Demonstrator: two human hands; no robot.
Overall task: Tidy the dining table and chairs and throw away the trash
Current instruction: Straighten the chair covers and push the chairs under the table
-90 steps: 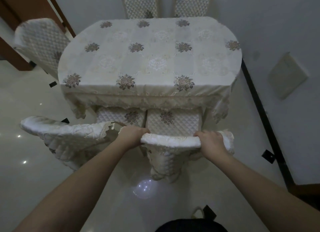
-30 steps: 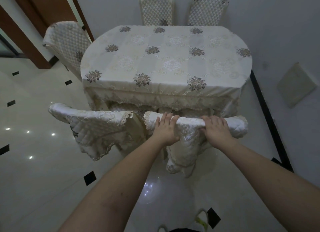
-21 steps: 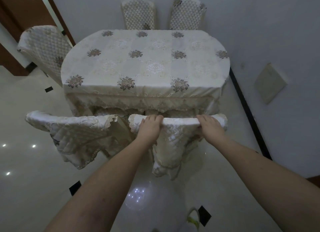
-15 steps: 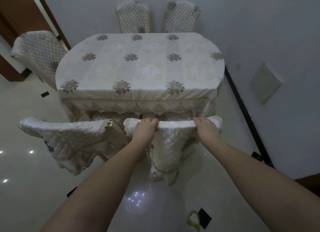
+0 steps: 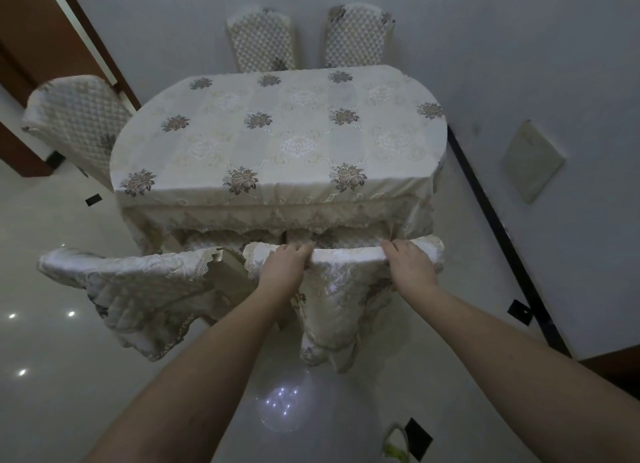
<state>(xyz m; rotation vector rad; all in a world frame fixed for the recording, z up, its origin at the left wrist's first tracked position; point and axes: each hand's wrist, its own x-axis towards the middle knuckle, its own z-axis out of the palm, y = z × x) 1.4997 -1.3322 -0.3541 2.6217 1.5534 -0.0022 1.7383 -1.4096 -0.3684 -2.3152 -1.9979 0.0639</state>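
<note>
A dining table under a cream floral cloth fills the middle of the view, with nothing on it. Right in front of me stands a chair in a cream quilted cover, its seat tucked under the table's near edge. My left hand grips the left part of its top rail and my right hand grips the right part. A second covered chair stands to its left, also at the near edge, its back turned slightly outward.
Two more covered chairs stand at the table's far side against the wall, and one at the left end. A grey wall with a dark baseboard runs close along the right. The glossy tiled floor spreads to the left.
Over three seconds the chair I hold has slid forward, so its seat now sits under the tablecloth's edge. Both hands have stayed on its top rail. The view shifted slightly.
</note>
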